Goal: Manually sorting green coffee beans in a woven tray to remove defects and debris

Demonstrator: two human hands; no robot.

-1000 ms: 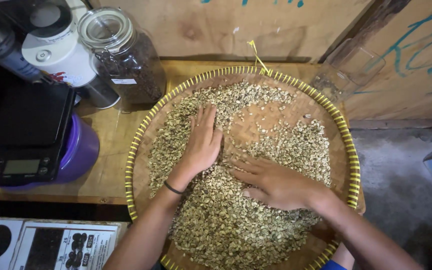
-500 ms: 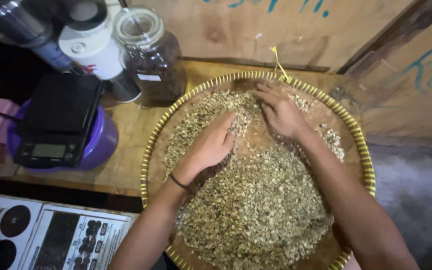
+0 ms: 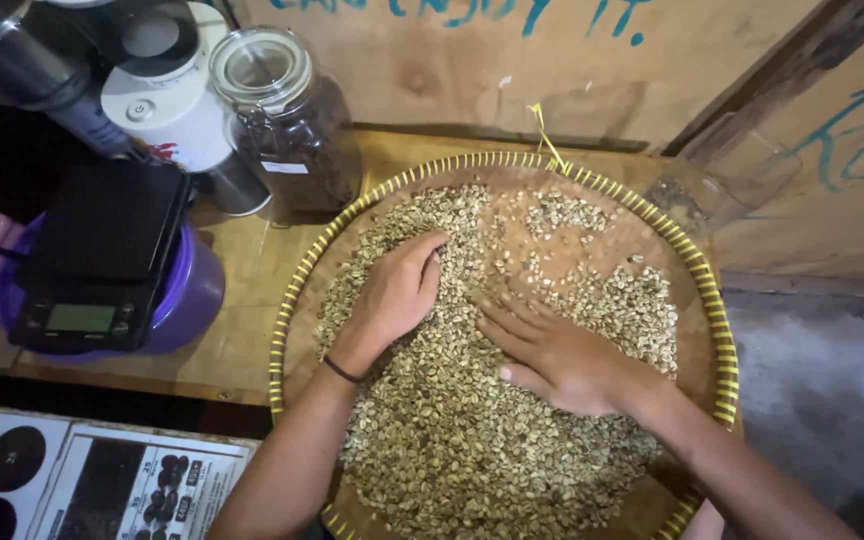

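Resting on beans [image 3: 472, 440], 2 hands, tray [image 3: 297, 290] cropped below

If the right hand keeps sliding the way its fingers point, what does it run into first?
The right hand points up-left across the pale beans. It would likely meet the left hand first, resting close ahead on the same beans; the gap looks small, though depth is unclear.
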